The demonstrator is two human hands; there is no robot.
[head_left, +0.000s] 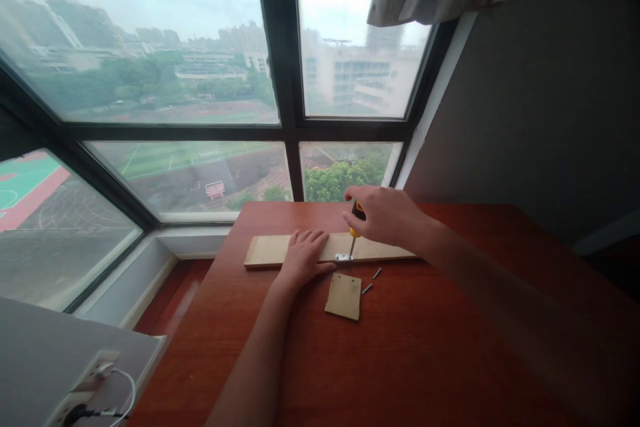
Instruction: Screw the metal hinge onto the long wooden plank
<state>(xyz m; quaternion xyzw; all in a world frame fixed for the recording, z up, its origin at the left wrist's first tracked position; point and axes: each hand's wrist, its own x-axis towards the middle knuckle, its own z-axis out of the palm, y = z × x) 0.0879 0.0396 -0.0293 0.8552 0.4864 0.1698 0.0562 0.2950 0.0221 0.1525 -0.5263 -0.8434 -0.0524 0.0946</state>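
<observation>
A long pale wooden board (pixel 265 250) lies across the reddish-brown table (pixel 400 360). My left hand (pixel 304 255) rests flat on the board with its fingers stretched out, left of a small silver metal hinge or bracket (pixel 343 257) at the near edge. My right hand (pixel 383 213) is wrapped round the yellow and black handle of a screwdriver (pixel 354 233). The screwdriver stands nearly upright, its tip down at the right end of the metal piece; any screw under it is too small to make out.
Nearer me lies a small square wooden piece (pixel 343 299) with two dark holes. Beside it are two screws (pixel 373 281). Beyond the table stands a framed window (pixel 290 130), with a dark wall (pixel 525 113) to the right. Plugged-in cables (pixel 117 373) show at lower left.
</observation>
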